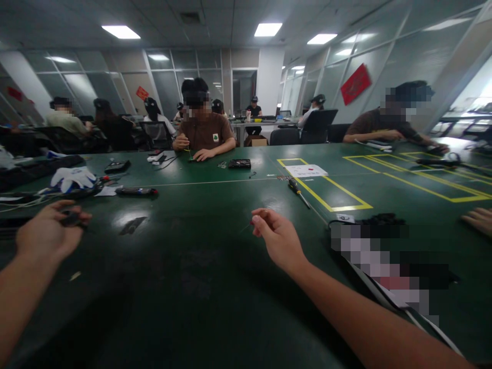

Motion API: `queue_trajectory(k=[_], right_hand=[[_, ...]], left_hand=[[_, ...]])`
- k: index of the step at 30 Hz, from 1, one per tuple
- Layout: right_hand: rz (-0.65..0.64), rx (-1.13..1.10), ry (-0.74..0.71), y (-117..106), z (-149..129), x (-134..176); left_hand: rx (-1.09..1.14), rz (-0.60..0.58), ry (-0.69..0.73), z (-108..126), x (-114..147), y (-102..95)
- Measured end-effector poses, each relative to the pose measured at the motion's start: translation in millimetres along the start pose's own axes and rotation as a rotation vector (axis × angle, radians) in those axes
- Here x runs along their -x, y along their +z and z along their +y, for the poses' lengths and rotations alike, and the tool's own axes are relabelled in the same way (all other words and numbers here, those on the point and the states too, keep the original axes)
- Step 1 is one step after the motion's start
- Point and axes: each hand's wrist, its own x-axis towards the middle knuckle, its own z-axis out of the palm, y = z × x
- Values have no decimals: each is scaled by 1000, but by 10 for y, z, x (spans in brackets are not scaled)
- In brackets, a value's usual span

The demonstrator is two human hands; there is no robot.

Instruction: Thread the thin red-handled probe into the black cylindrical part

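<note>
My left hand (pixel 49 233) is raised over the left side of the green table (pixel 161 287), fingers curled round a small dark object (pixel 71 219). What kind of object it is I cannot make out. Nearer the middle, my right hand (pixel 279 238) pinches a thin wire-like piece (pixel 246 227) between thumb and fingertips. A spot of red shows at the pinch, and the thin end sticks out to the left. A black cylindrical tool (pixel 136 191) lies beyond my left hand. Past my right hand rests a screwdriver (pixel 298 192) with a black and yellow handle.
White and blue gloves (pixel 73 179) lie among cables at the left. Yellow tape (pixel 348 207) marks rectangles at the right, with a paper sheet (pixel 305 170) on one. Across the table a person (pixel 205 133) handles small parts near a black box (pixel 239 163). Another person's hand (pixel 478 223) rests at the right edge.
</note>
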Motion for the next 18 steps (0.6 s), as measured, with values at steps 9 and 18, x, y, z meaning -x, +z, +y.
queue_trajectory(k=[9,18], right_hand=[[92,82,-60,-81,-156,35],[299,-175,-170,-112,-164,-30]], left_hand=[[-76,-701,-277,-1049,1421,1004],[-221,-1127,-177,-1568,2163,1130]])
